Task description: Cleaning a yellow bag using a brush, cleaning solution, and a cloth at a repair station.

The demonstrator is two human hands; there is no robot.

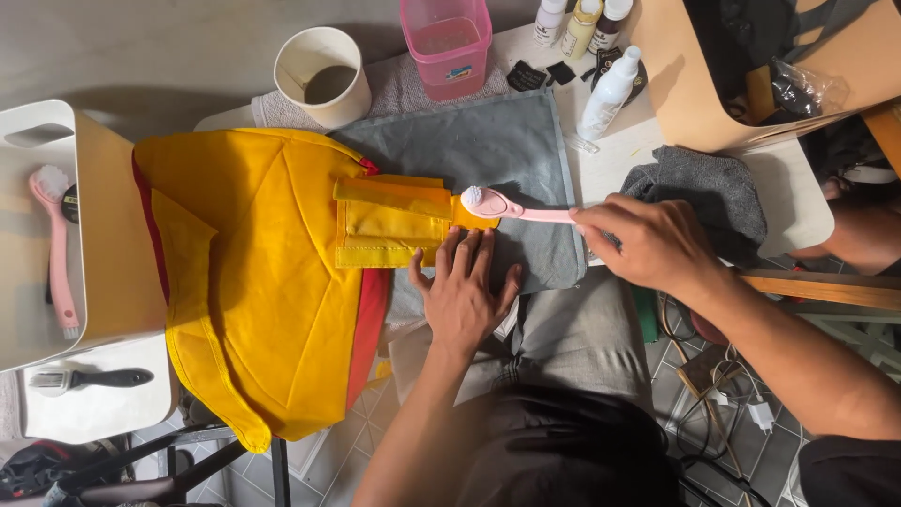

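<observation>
A yellow fabric bag (253,272) with red lining lies across a grey mat (497,150) on the white table. Its folded yellow strap (389,221) points right. My left hand (462,291) lies flat, fingers spread, on the mat just right of the strap's end. My right hand (648,244) grips the handle of a pink brush (507,207). The brush's white bristled head rests at the strap's tip.
At the back stand a white cup (324,75), a pink container (448,42), small bottles (577,23) and a white spray bottle (605,94). A dark grey cloth (704,188) lies right. A white bin (38,235) at left holds another pink brush (56,249); a black brush (89,379) lies below it.
</observation>
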